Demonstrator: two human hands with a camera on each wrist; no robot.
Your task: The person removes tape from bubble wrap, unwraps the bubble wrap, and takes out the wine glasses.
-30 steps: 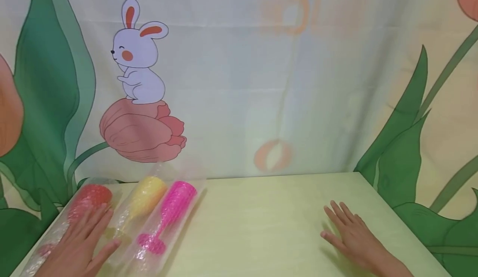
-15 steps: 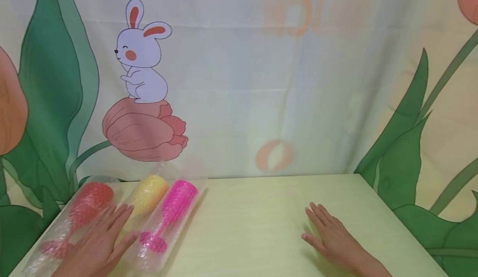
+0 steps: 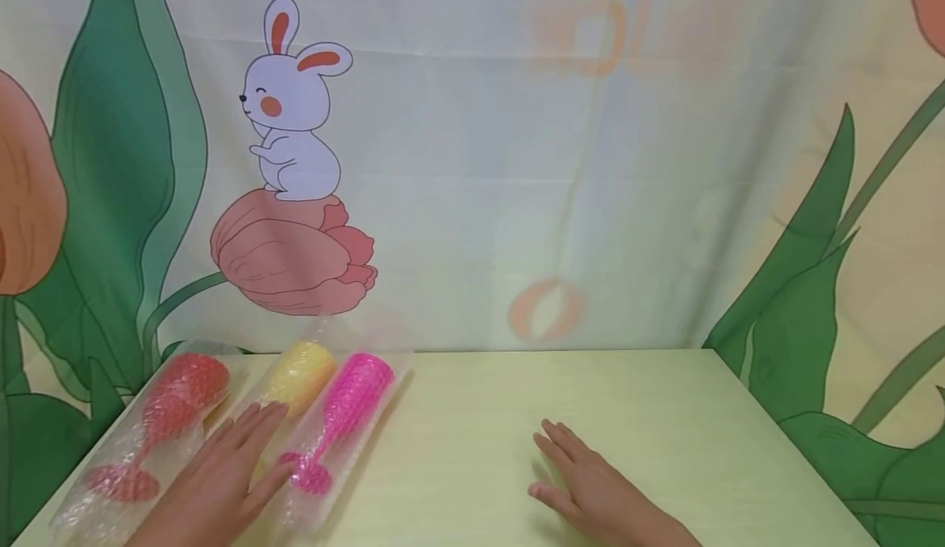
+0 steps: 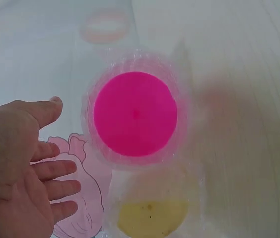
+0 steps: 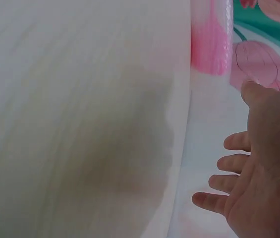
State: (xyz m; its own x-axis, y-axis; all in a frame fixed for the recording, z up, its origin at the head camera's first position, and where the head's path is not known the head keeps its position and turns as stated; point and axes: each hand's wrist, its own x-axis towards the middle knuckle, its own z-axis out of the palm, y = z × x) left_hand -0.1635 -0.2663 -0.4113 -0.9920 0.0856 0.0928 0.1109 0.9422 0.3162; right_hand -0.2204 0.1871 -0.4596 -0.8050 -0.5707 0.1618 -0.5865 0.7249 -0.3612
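Three goblets in clear bubble wrap lie side by side at the table's left: a red goblet (image 3: 180, 399), a yellow goblet (image 3: 301, 379) and a pink goblet (image 3: 358, 399). My left hand (image 3: 221, 473) is stretched over the yellow goblet, hiding its lower part; whether it touches the wrap I cannot tell. In the left wrist view, the round pink base (image 4: 136, 114) faces the camera, beside the spread fingers (image 4: 60, 190). My right hand (image 3: 591, 485) hovers low over the table's right half, fingers extended and holding nothing. The right wrist view shows the pink goblet's bowl (image 5: 211, 47) beyond that hand.
The pale yellow-green table (image 3: 458, 424) ends at a hanging cloth backdrop (image 3: 458, 161) printed with a rabbit (image 3: 291, 112), tulips and leaves. Bare tabletop lies between the pink goblet and my right hand.
My right hand has moved left across the table. My left hand has shifted right, from over the red goblet to over the yellow one. The goblets lie as before while the view turned slightly.
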